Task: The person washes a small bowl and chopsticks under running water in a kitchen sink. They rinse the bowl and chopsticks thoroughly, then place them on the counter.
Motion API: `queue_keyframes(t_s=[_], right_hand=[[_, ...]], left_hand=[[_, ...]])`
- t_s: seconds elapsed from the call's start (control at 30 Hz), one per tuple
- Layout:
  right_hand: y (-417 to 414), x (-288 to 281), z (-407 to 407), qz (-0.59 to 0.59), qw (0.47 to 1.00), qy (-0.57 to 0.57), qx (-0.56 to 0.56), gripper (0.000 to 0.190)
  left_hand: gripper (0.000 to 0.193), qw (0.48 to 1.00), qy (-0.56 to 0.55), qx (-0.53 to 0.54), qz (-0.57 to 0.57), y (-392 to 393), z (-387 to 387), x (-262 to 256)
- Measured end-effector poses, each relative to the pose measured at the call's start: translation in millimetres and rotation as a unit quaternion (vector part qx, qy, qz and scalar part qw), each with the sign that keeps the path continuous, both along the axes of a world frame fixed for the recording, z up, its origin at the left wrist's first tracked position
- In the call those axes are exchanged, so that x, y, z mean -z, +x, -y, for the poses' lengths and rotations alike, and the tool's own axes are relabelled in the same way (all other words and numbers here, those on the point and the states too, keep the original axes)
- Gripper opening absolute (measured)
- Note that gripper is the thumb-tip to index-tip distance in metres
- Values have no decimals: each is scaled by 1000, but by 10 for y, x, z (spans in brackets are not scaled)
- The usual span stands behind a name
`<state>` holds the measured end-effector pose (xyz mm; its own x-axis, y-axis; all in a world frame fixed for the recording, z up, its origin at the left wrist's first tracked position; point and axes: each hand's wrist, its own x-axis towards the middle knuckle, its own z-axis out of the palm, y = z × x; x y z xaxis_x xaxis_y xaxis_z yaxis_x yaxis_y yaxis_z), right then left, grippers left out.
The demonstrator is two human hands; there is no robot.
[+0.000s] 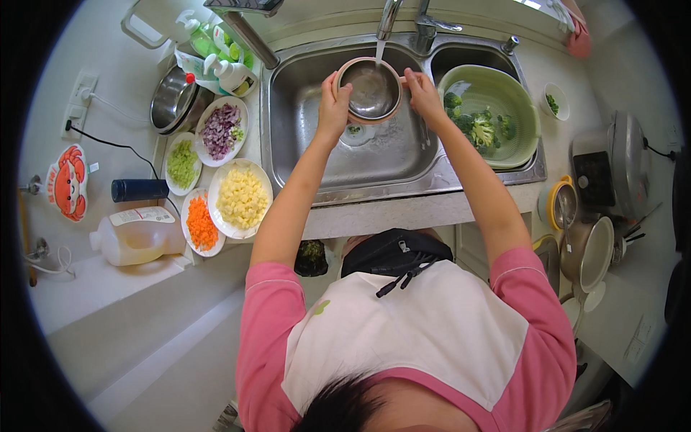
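Both my hands hold a round metal-lined bowl with a pink outside (pixel 371 89) over the large basin of a stainless steel sink (pixel 345 167). My left hand (pixel 336 105) grips its left rim, thumb over the edge. On the other side, my right hand (pixel 424 97) has hold of the small pink handle. Water runs from the faucet (pixel 388 21) into the bowl at its upper right. Below the bowl, the drain is partly visible. A green plastic colander basin (pixel 526 132) with broccoli (pixel 483 129) stands over the small basin, right of my right hand.
Left of the sink are plates of diced potato-like pieces (pixel 243 198), carrot (pixel 201 224), chopped green vegetable (pixel 182 164) and red onion (pixel 220 129). Pump bottles (pixel 235 75) and metal bowls (pixel 173 102) stand behind. A small white bowl (pixel 561 102) and a rice cooker (pixel 621 162) are at right.
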<state>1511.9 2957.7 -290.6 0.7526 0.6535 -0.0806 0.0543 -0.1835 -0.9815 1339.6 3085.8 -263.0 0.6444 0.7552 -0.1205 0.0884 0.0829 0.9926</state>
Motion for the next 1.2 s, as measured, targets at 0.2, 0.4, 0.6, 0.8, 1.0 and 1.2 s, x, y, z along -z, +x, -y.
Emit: queue_keyframes(t_s=[0.2, 0.4, 0.6, 0.8, 1.0, 1.2], right_hand=[[-233, -191, 329, -195, 973, 15, -122, 61], [-293, -281, 339, 146, 988, -44, -25, 86], [-370, -280, 332, 187, 978, -89, -6, 91], [-435, -285, 159, 223, 969, -101, 31, 91], [-489, -226, 85, 267, 957, -105, 50, 93], [-556, -168, 48, 232, 964, -82, 102, 88]], left_hand=[[45, 965, -243, 72, 60, 165, 135, 57], [28, 976, 123, 155, -91, 300, -74, 134], [22, 789, 560, 215, -132, 648, -310, -309], [35, 767, 601, 210, -81, 699, -357, -364], [44, 954, 211, 204, -70, 565, -537, -63], [74, 958, 180, 223, 0, 571, -392, 104]])
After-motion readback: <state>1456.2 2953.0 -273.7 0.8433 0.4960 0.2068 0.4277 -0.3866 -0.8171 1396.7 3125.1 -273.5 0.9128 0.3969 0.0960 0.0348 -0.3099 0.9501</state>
